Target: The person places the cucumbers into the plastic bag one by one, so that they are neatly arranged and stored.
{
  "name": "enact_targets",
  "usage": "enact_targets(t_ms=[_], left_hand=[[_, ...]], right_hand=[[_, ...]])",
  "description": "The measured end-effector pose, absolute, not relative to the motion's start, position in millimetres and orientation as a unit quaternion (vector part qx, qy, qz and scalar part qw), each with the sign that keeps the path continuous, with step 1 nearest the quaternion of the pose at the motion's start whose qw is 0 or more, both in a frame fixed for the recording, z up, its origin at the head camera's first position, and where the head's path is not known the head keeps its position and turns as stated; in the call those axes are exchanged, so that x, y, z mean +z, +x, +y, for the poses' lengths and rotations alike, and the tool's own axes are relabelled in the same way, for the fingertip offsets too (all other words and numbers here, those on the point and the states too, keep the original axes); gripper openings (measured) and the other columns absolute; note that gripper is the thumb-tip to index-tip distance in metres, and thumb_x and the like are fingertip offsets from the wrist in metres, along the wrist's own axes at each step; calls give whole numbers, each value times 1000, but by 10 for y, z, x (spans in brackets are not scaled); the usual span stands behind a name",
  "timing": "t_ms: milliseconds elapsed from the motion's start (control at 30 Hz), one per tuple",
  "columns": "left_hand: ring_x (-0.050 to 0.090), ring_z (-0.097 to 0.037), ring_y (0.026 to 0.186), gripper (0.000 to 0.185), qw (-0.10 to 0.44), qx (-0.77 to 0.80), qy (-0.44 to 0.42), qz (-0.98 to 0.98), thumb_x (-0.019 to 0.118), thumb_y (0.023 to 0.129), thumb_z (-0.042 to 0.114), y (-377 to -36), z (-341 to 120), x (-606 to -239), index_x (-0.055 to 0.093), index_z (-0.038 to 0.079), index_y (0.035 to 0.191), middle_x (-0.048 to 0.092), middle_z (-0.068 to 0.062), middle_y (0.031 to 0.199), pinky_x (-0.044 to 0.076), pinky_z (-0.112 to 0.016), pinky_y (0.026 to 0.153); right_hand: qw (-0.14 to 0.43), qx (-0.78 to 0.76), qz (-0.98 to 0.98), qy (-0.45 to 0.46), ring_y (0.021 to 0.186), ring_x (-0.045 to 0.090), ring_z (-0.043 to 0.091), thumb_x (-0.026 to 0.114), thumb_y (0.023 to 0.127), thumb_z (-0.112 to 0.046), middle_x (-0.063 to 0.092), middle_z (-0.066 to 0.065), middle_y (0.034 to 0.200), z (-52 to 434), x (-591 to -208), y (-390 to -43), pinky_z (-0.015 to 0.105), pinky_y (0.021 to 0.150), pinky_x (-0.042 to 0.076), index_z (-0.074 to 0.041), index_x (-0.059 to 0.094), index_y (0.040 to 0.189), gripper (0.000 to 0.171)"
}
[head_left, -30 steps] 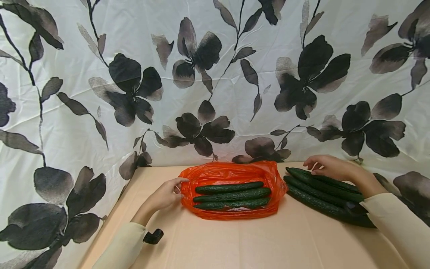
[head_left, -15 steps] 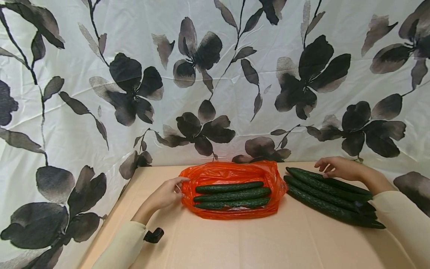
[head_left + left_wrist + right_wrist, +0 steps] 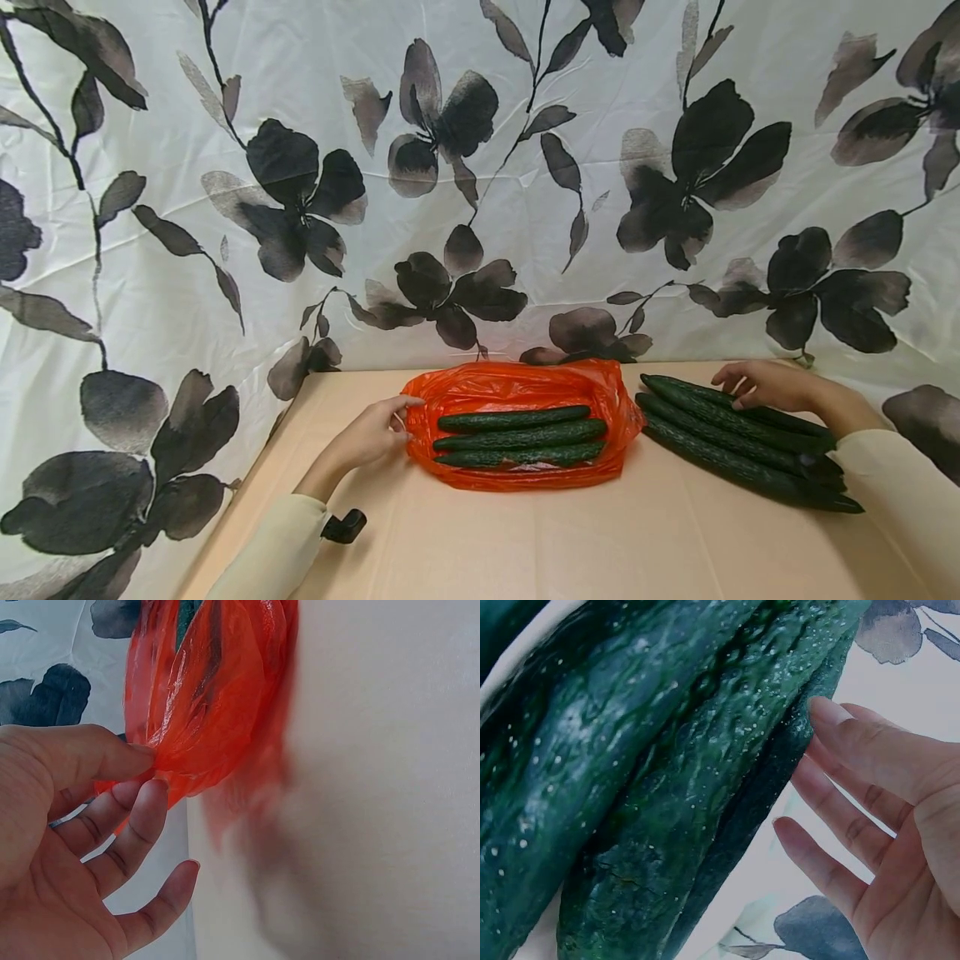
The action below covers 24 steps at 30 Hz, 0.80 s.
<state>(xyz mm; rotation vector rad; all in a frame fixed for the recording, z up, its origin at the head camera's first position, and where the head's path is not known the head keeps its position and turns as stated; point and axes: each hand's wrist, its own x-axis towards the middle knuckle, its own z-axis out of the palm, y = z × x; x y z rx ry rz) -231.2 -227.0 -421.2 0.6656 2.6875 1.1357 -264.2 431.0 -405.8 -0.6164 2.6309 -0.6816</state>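
A red plastic bag (image 3: 517, 382) lies in the middle of the table, with three dark green cucumbers (image 3: 519, 437) showing on it. At the bag's left end, my left hand (image 3: 366, 435) pinches the gathered plastic (image 3: 169, 742) between thumb and index finger; the other fingers are spread loosely. To the right lies a bunch of several long cucumbers (image 3: 720, 442). Over the far side of that bunch is my right hand (image 3: 780, 388), fingers loosely bent. In the right wrist view its thumb tip is right at the edge of the farthest cucumber (image 3: 769, 769), with the fingers beyond it.
A pale tan table (image 3: 525, 542) carries everything. Behind it hangs a white cloth (image 3: 570, 50) printed with dark flowers. A black wrist device (image 3: 344, 527) sticks out from the left sleeve.
My right hand has shifted right along the far side of the cucumber bunch, its sleeve uncovering more of the near ends. The left hand and the bag have stayed in place.
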Motion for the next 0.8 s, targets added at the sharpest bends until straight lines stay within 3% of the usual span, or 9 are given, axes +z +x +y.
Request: enact_targets(t_ms=[433,800], left_hand=[[56,-19,80,55,80,371,209,901,62,82,-12,-2312,-2245,-4213,58,-4,136,60,-8,93,48,-25,67],[55,-20,81,56,87,375,199,901,61,81,-14,-2312,-2245,-4220,59,-3,136,59,-8,94,48,-26,68]], right_hand=[[203,-225,928,-215,107,65,42,72,91,-7,65,21,117,4294,-4125,-2715,51,87,55,8,58,129,43],[216,-209,930,-211,110,61,50,70,89,-1,61,31,119,4286,-4170,-2753,54,85,54,10,55,130,45]])
